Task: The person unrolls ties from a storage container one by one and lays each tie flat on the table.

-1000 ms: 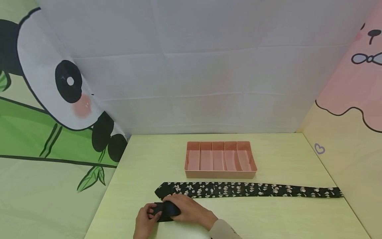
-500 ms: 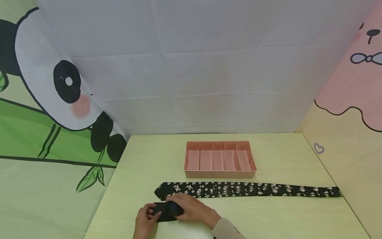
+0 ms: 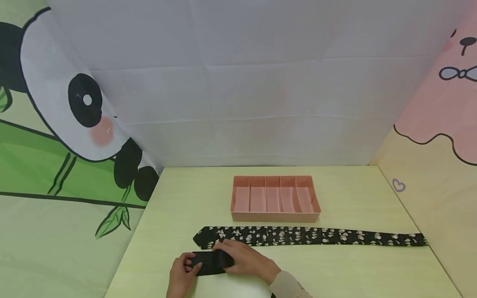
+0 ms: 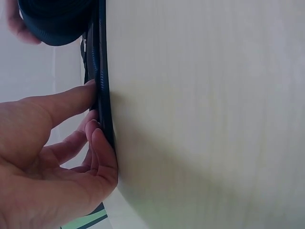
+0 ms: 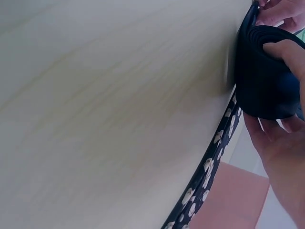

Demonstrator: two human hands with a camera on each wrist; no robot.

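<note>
A plain dark necktie point(image 3: 208, 265), partly rolled up, lies near the front of the table. My left hand point(image 3: 181, 275) pinches its flat end between thumb and fingers, low against the tabletop. In the right wrist view the coiled layers of the roll point(image 5: 267, 81) show, and my right hand point(image 5: 281, 152) grips it with the thumb at the coil's upper side. Just beyond both hands a black necktie with a pale floral-looking pattern point(image 3: 298, 236) stretches flat across the table, its pointed end at the left.
Behind the patterned necktie stands a pink tray point(image 3: 275, 217) split into several compartments. The pale yellow table point(image 3: 354, 273) meets a white cloth wall point(image 3: 261, 103) at the back and printed cloth walls on both sides.
My right hand has shifted slightly to the right with the roll, so more of the dark necktie lies flat between the hands. My left hand has kept its place.
</note>
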